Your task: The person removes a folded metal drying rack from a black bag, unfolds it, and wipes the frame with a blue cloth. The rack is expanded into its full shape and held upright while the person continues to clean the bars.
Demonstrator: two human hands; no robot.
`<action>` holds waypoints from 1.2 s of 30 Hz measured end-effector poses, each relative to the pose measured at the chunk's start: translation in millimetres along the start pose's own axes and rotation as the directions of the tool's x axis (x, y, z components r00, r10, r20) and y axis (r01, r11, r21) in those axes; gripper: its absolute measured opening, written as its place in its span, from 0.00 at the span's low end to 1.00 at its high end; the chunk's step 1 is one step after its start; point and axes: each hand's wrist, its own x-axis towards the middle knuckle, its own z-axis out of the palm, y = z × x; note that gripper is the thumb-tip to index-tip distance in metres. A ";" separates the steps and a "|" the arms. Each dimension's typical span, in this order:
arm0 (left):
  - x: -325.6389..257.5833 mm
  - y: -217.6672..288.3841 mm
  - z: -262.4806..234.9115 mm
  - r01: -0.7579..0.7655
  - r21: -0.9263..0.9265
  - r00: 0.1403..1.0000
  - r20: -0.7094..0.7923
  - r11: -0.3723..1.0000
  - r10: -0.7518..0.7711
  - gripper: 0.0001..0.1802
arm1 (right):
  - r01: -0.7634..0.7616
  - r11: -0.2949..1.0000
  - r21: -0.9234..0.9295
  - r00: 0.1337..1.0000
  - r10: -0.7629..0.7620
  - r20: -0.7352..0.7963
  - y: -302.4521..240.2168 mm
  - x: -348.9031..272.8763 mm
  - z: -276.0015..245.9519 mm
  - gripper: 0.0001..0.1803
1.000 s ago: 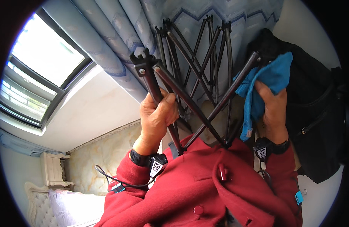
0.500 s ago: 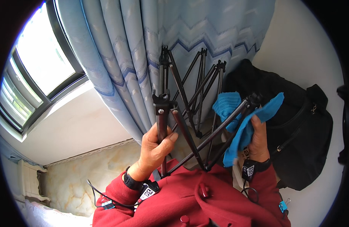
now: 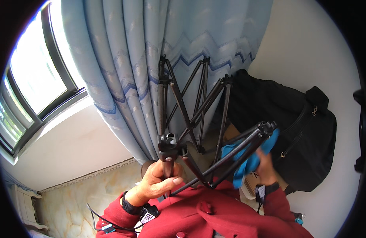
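A dark folding metal frame [image 3: 168, 148] with crossed tubes and black plastic corner joints stands upright in front of me. My left hand [image 3: 154, 183] is wrapped round its near left tube, just below the joint, thumb lying across. On the right side, my right hand [image 3: 265, 168] holds a blue cloth [image 3: 253, 162] behind the slanting bars, close under the near right joint [image 3: 267, 127]. Motion blurs the right fingers, and the bars partly cover the cloth.
A large black bag [image 3: 306, 131] with buckled straps leans against the wall on the right. Beside my right wrist is a cardboard box [image 3: 252, 180]. Blue curtains [image 3: 131, 59] hang behind the frame, with a window [image 3: 38, 79] at left above a marble-patterned floor [image 3: 72, 198].
The near joints of the frame sit lower in view. My right hand and the cloth have moved down, and the cloth now lies lower along the bars. My left hand keeps its grip.
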 end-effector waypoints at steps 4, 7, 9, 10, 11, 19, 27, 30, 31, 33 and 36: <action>2.1 2.9 -0.1 0.070 -0.050 0.997 0.015 0.996 -0.069 0.10 | 0.370 0.906 0.206 0.919 -0.389 0.057 -51.1 44.4 33.2 0.29; 2.2 3.9 -3.4 0.072 0.008 0.996 -0.058 0.997 -0.072 0.12 | 0.146 0.957 0.249 0.763 -0.269 0.588 -28.6 68.1 65.1 0.42; 1.2 3.9 -8.9 0.050 -0.040 0.995 -0.082 0.998 -0.053 0.14 | 0.338 0.919 0.201 0.576 -0.371 0.729 4.5 84.6 81.1 0.36; -0.3 5.5 -13.0 0.026 -0.127 0.997 -0.070 0.992 -0.035 0.15 | 0.431 0.898 0.088 0.610 -0.362 0.705 20.9 84.0 81.2 0.36; -1.4 3.1 -12.9 0.067 -0.045 0.989 -0.132 0.997 -0.073 0.18 | 0.373 0.927 0.044 0.702 -0.312 0.640 36.2 83.4 81.3 0.35; -25.0 12.7 -2.7 0.086 0.143 0.948 -0.315 0.986 -0.037 0.19 | 0.294 0.931 0.218 0.659 -0.363 0.659 21.2 20.1 84.2 0.26; -6.3 -0.9 -26.6 -0.079 0.162 0.736 -0.655 0.984 0.167 0.12 | 0.911 0.398 0.107 0.188 -0.632 0.752 -9.5 -16.5 140.0 0.19; 4.5 12.9 -36.6 -0.143 0.183 0.742 -0.631 0.973 0.227 0.10 | 0.919 0.361 0.161 0.163 -0.717 0.678 -10.4 -25.0 154.8 0.16; 6.7 22.3 -39.8 -0.120 0.207 0.728 -0.647 0.971 0.228 0.10 | 0.907 0.360 0.219 0.138 -0.744 0.653 -10.1 -27.6 162.7 0.16; 11.3 41.1 -50.3 -0.089 0.313 0.723 -0.633 0.945 0.278 0.10 | 0.868 0.395 0.300 0.107 -0.740 0.664 -7.4 -33.4 177.6 0.16; 5.7 57.0 -71.0 -0.080 0.421 0.781 -0.538 0.904 0.319 0.14 | 0.745 0.550 0.378 0.075 -0.632 0.772 5.5 -42.4 197.4 0.17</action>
